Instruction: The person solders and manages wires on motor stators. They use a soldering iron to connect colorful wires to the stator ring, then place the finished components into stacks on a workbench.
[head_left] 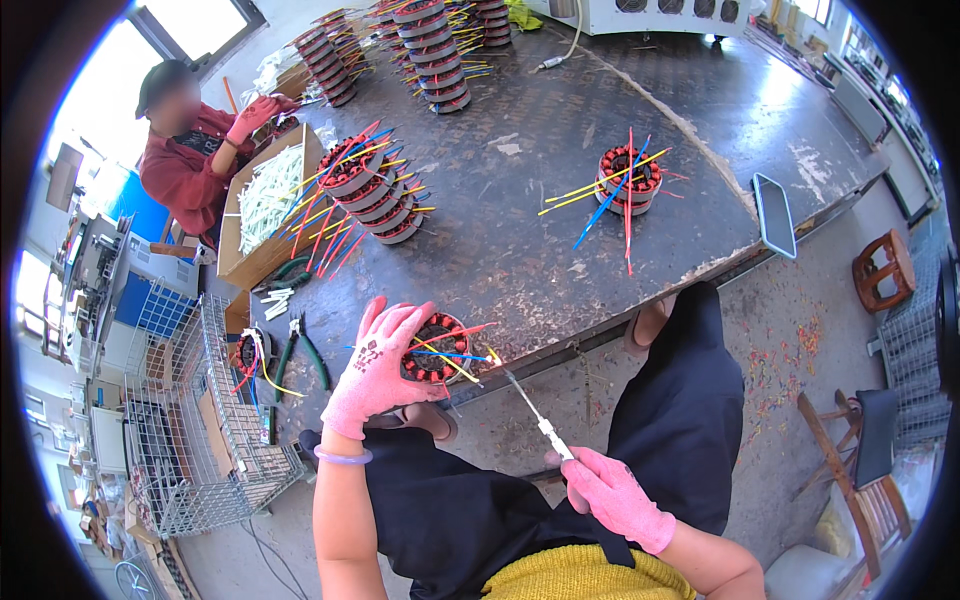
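My left hand [368, 375], in a pink glove, grips a motor stator [437, 352] at the table's front edge. Red coils ring its inside, and red, blue and yellow wires stick out to the right. Gloved in pink too, my right hand [622, 500] is closed round a slim white-bodied tool [545, 428] with a long thin metal shaft; its exact kind is unclear. The shaft points up and left, its tip close to the yellow wire end. Whether they touch cannot be told.
Stacked stators [375, 195] stand beside a cardboard box [228, 240] of white sleeves. A lone stator [630, 180] and a phone [773, 215] lie rightward. Green-handled pliers [312, 355] and another stator [250, 352] lie left, near a wire cart [210, 420]. A co-worker [185, 165] sits beyond.
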